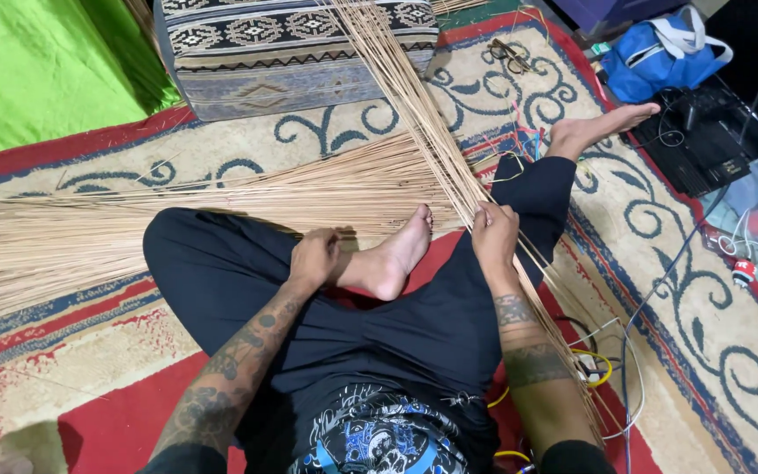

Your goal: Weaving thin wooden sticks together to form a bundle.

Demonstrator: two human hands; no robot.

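Note:
I sit on a patterned rug (660, 290) in black trousers, one leg folded and the other stretched out. My right hand (494, 235) is closed around a bundle of long thin tan reed strips (414, 105) that runs from the cushion down past my right thigh. My left hand (315, 255) rests closed on my left knee, beside my bare foot (394, 255). It touches a wide fan of the same strips (133, 211), spread to the left across the rug.
A patterned cushion (291, 48) stands at the back, with green cloth (37, 61) to its left. A blue bag (660, 57), a black device (704, 140) and loose cables (747, 263) lie at the right. Scissors (509, 54) lie near the cushion.

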